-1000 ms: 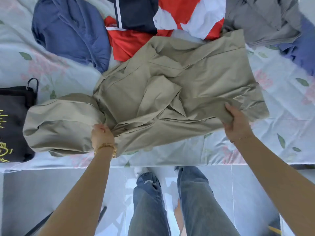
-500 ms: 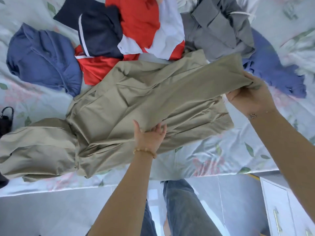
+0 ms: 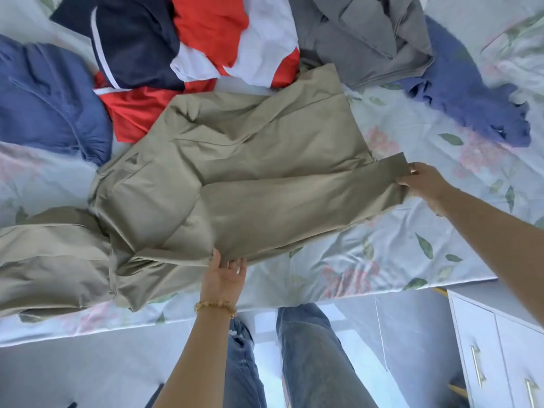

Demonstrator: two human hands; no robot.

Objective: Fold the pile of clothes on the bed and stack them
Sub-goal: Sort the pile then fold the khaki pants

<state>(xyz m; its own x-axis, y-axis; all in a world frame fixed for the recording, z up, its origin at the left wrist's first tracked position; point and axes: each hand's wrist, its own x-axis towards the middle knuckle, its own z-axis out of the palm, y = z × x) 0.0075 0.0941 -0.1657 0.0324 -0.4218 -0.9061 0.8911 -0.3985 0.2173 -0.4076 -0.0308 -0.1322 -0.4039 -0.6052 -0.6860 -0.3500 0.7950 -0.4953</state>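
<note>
A khaki garment [image 3: 250, 172] lies spread across the near half of the bed [image 3: 412, 245], its body creased and one long sleeve folded across the front so that it runs out to the right. The right hand [image 3: 424, 184] pinches the end of that sleeve between thumb and fingers, holding the cuff just off the sheet. The left hand [image 3: 223, 278] sits at the garment's near hem, palm turned up with the fingers tucked under the cloth edge and the thumb on top (a light grip, as far as the view shows); a beaded bracelet [image 3: 216, 306] circles that wrist. The garment's left part bunches in a rumpled mass toward the bed's left edge.

Beyond it lies the unfolded pile: a red, white and navy garment [image 3: 188, 48] touches the khaki one's far edge, a blue garment [image 3: 50, 95] lies at far left, a grey garment [image 3: 368, 39] at upper right, and a blue-violet garment [image 3: 465, 83] just beside the grey one, farther right. The sheet is pale with pink flowers and green leaves.

Below the bed's edge the person's legs in blue jeans [image 3: 309, 348] stand on a pale floor, and a white cabinet [image 3: 500, 348] with gold handles stands at lower right.
</note>
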